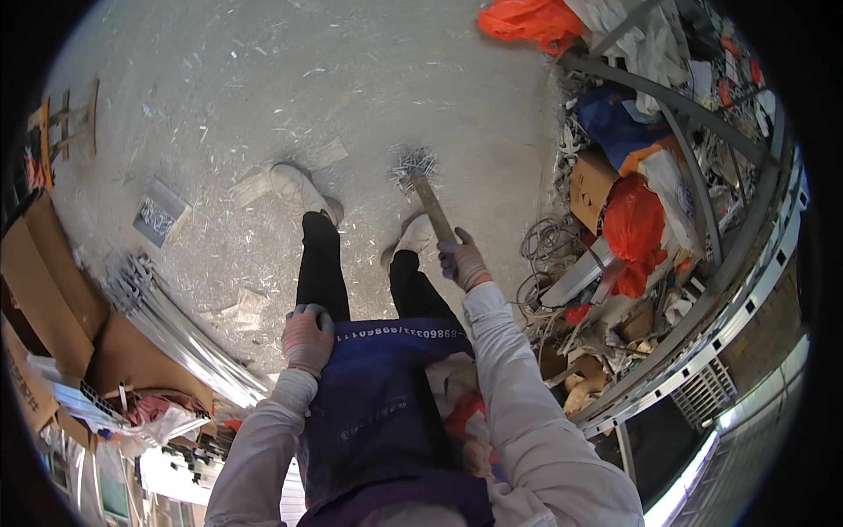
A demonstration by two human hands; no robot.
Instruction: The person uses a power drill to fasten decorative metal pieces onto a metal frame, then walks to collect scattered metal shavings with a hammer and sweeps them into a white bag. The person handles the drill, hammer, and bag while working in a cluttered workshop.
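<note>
My right hand (pixel 463 259), in a grey-palmed work glove, grips a long, flat brown strip (pixel 432 205), which looks like wood. The strip's far end meets a small heap of thin metal pieces (pixel 415 165) on the concrete floor, perhaps nails or rivets. My left hand (pixel 308 339), gloved the same way, rests on my thigh at the edge of a dark blue apron (pixel 375 382) that bears writing. It appears to hold nothing, though its fingertips are partly hidden. My pale shoes (pixel 290 184) stand apart behind the heap.
Metal scraps litter the floor (pixel 395 79). An open box (pixel 178 209) holding small metal pieces sits left, near a bundle of metal profiles (pixel 197 342) and cardboard (pixel 53 283). At right are coiled cable (pixel 550 240), red bags (pixel 632 217), a carton (pixel 588 188) and a metal frame (pixel 685 102).
</note>
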